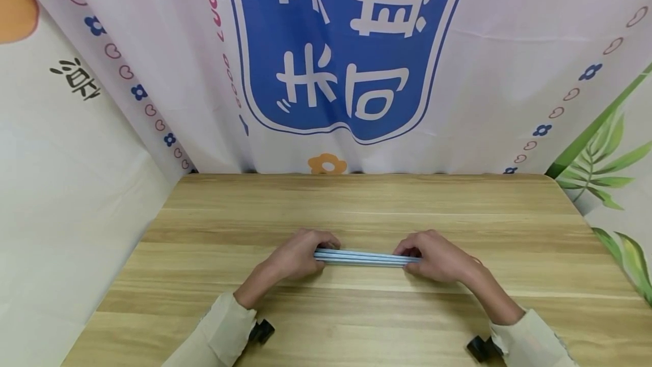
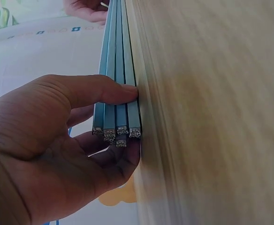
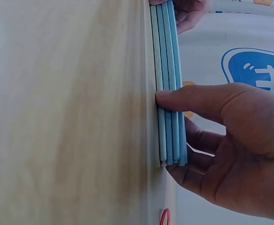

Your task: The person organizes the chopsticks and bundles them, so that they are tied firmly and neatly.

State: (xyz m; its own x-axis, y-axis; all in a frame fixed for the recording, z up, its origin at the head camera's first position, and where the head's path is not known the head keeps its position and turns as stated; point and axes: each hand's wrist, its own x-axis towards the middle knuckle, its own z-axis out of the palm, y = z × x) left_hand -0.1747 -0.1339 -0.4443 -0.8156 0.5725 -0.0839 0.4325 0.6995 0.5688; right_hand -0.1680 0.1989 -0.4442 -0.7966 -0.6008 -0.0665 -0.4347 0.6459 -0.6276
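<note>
My grip is closed at both ends of a bundle of slim light-blue sticks (image 1: pixel 364 259): the left grip (image 1: pixel 300 255) pinches one end, the right grip (image 1: pixel 439 256) the other. On each side the thumb presses across the near face while the fingers curl round the far one. The bundle lies crosswise between them, about the middle of the wood-grain table (image 1: pixel 356 203), low against its top; I cannot tell whether it touches. Seen from my left wrist, the sticks end in silvery, patterned tips (image 2: pixel 121 137), some in a second row behind the first. Seen from my right wrist, the ends there are plain and blue, nearly level. My pale sleeves (image 1: pixel 221 327) reach in from the near side, a small black device (image 1: pixel 262 332) beside each cuff. Beyond the far edge hangs a white cloth (image 1: pixel 509 72) with a large blue panel (image 1: pixel 326 95) bearing white characters.
</note>
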